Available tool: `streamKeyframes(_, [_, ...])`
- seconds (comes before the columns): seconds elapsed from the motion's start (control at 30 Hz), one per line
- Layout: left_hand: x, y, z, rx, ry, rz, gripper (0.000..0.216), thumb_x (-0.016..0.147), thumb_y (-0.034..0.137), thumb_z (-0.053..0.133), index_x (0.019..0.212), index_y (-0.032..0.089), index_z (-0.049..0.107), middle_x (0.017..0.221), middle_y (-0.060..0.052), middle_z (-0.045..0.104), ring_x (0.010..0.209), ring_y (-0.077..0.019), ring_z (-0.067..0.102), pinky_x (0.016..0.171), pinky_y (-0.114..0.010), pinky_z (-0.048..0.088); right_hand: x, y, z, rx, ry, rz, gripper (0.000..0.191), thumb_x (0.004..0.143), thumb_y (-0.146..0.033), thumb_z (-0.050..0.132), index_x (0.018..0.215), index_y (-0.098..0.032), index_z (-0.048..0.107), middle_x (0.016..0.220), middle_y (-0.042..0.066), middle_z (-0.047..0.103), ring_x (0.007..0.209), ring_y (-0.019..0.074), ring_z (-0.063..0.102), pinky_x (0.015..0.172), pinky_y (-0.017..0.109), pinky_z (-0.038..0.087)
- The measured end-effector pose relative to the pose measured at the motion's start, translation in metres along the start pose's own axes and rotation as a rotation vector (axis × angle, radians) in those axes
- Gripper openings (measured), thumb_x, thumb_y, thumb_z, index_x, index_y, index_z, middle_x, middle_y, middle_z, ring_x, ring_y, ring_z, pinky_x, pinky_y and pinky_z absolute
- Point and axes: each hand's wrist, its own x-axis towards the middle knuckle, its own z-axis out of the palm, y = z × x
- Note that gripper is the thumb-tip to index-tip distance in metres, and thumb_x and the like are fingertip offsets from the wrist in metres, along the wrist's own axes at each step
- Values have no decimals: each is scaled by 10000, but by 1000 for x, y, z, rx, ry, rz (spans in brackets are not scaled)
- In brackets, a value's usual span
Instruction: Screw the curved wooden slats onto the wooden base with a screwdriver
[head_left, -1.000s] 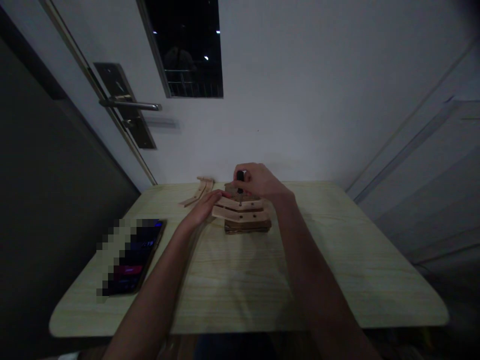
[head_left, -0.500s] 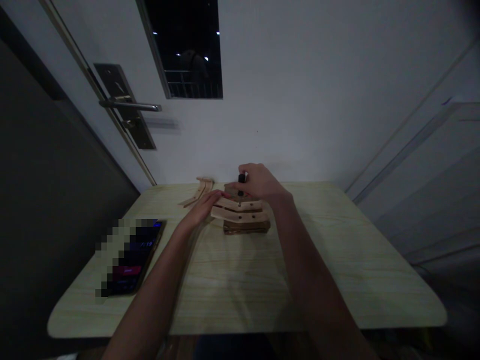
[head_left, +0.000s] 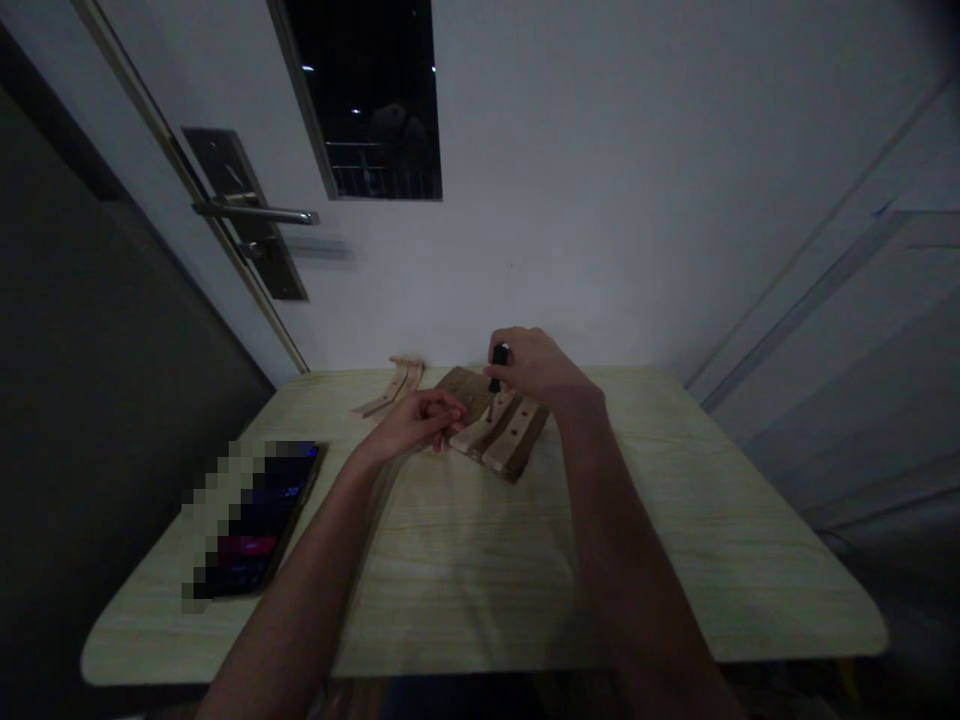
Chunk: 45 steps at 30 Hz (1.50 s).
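A brown wooden base [head_left: 466, 391] with two pale curved wooden slats [head_left: 501, 435] on it lies at the far middle of the table, turned at an angle. My right hand [head_left: 534, 366] is closed round a small black-handled screwdriver [head_left: 498, 358], whose tip stands on a slat. My left hand [head_left: 415, 419] rests at the left edge of the wooden piece with its fingers curled against a slat end.
Loose pale wooden slats [head_left: 394, 388] lie at the table's far left edge. A dark phone [head_left: 264, 520] with a lit screen lies on the left of the light wooden table [head_left: 480, 560]. A door with a metal handle [head_left: 255, 212] stands behind, left.
The wooden base with its slats has been rotated, from square to me to slanted. My right hand and the screwdriver shifted slightly right, and my left hand's fingers curled in.
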Motion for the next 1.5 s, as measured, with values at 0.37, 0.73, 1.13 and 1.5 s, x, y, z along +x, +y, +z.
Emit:
streamKeyframes(0.37, [-1,1,17,887,162,173,487,912,490,495,1338,269,579,1432,-140,510,1297,-368,464,1070,-552,319,2,2,0,143,-20,-61,56,781,-156,711,793,-166,658,780,31,668,689,130,560,679,270,421])
streamKeyframes(0.73, [-2,4,35,945,185,162,710,840,670,506,1408,248,445,1481,-141,465,1354,-365,396,1111,-563,251,-3,9,-6,338,-88,-95,95,847,-101,587,870,-138,671,857,45,689,725,107,589,686,227,446])
streamKeyframes(1.13, [-6,9,29,1001,88,123,817,782,720,557,1471,325,366,1556,-150,354,1407,-404,332,1069,-638,295,-2,22,-4,609,-138,26,137,925,-196,509,957,-174,640,872,51,675,631,110,617,594,243,529])
streamKeyframes(1.5, [-5,6,30,1052,104,113,794,796,750,502,1479,368,369,1559,-134,360,1406,-406,332,1042,-652,315,3,12,4,329,123,-75,296,731,-322,750,604,-179,524,624,-18,562,595,101,479,589,252,372])
